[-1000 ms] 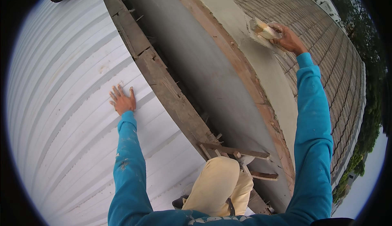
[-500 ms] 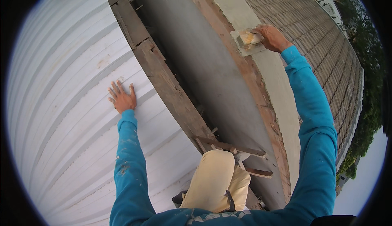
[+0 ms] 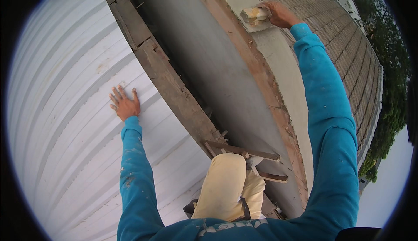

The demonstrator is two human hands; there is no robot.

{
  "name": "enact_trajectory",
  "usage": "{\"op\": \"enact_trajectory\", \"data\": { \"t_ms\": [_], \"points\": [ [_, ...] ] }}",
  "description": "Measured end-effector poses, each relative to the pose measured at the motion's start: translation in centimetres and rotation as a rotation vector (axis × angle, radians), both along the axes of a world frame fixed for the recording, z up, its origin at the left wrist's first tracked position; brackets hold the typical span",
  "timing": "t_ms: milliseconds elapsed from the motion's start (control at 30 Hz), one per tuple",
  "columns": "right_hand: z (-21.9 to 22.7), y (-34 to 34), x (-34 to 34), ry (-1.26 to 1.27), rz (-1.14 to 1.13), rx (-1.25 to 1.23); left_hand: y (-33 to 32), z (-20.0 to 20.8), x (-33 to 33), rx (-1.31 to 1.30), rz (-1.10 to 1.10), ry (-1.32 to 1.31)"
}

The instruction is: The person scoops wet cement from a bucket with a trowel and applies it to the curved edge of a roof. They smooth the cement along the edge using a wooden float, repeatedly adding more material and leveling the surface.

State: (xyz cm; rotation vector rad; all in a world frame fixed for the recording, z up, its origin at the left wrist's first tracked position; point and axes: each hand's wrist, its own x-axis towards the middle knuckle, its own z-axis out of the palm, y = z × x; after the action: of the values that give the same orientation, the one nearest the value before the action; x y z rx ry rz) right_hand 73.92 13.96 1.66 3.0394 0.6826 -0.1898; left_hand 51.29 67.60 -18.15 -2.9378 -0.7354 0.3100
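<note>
The right hand (image 3: 281,14) was closed around a wooden float (image 3: 255,15), pressing it flat on the pale cement band (image 3: 278,62) that ran along the top of the wall, just beside the brown edge strip (image 3: 257,71). The left hand (image 3: 125,105) held nothing and lay open, fingers spread, on the white corrugated metal sheet (image 3: 65,110). Between the two arms a rough wooden plank (image 3: 170,84) ran along the smooth grey wall face (image 3: 209,53).
</note>
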Motion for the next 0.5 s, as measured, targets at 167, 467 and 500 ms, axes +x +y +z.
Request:
{"op": "enact_trajectory", "data": {
  "t_ms": [167,467,500],
  "points": [
    [-2.1,2.2,5.6,0.141,0.095,-0.008,0.0,-0.5,0.2,0.049,-0.033,-0.014],
    [0.6,-0.7,-6.8,0.237,0.153,-0.218,1.2,-1.8,-0.6,0.076,-0.026,-0.039],
    [0.5,-2.4,-8.7,0.221,0.17,-0.204,1.1,-1.8,-0.4,0.075,-0.03,-0.042]
  ]
}}
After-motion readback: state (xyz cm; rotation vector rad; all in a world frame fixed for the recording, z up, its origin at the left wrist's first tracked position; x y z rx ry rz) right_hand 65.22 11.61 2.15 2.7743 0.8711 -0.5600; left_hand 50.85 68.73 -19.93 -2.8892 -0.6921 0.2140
